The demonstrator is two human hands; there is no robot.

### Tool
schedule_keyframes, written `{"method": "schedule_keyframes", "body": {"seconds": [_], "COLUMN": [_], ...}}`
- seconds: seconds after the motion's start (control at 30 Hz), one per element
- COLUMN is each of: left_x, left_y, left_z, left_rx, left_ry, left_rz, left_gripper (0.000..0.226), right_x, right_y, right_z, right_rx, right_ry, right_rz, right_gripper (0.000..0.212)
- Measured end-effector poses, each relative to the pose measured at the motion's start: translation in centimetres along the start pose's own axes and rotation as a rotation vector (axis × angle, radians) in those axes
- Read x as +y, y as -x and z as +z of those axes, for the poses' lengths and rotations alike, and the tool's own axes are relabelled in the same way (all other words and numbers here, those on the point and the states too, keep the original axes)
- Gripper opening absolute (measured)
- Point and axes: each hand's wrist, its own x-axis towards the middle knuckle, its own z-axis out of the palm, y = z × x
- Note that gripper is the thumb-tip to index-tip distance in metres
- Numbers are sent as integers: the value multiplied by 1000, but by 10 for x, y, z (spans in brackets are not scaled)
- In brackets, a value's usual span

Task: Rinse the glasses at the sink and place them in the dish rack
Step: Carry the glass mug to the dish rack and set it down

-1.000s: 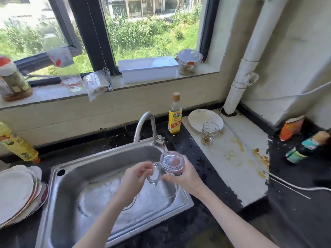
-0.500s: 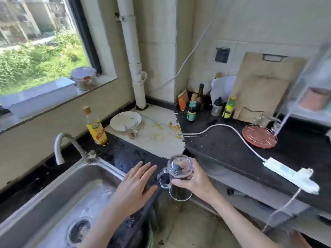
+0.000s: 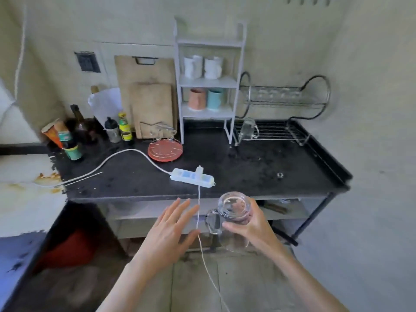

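I am holding a glass mug (image 3: 234, 210) in my right hand (image 3: 249, 224), fingers curled round its body, its handle pointing left toward my left hand (image 3: 167, 233). That left hand is hanging flat with fingers spread, gripping nothing. Both hands are hovering in front of the bench (image 3: 225, 172), below its front edge and above the floor (image 3: 247, 284).

The bench top is looking dark and speckled. A white power strip (image 3: 192, 178) is lying near its front edge, its thin cord dropping down between my hands. At the back right the dish rack (image 3: 276, 129) is standing with one mug (image 3: 247, 129) already on its lower tier; the upper tier is too blurred to read. Just left of it a white shelf (image 3: 208, 82) is carrying cups. Further left, cutting boards (image 3: 149, 95) are leaning on the pale wall, a red round plate (image 3: 165, 150) is lying in front of them, and bottles (image 3: 122, 129) are crowding the corner.
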Motion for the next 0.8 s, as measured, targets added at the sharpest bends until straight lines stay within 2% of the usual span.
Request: {"method": "schedule_keyframes", "body": {"seconds": [0.13, 0.23, 0.33, 0.5, 0.63, 0.8], "left_x": [57, 85, 99, 97, 85, 70], "left_y": [-60, -108, -153, -239, -324, -413], "left_z": [26, 42, 66, 98, 114, 131], "left_rx": [-60, -56, -81, -113, -177, -253], "left_ry": [100, 129, 137, 163, 124, 93], "left_rz": [98, 164, 189, 163, 134, 73], "left_gripper": [55, 70, 88, 68, 57, 57], "right_x": [17, 29, 43, 63, 65, 64], "right_y": [2, -10, -37, -105, -179, -268], "right_z": [-80, -127, -166, -214, -245, -279], "right_rx": [142, 246, 260, 317, 374, 423], "right_ry": [-8, 1, 37, 62, 70, 95], "right_rz": [25, 48, 64, 115, 129, 160], "right_gripper": [61, 64, 68, 68, 59, 66]}}
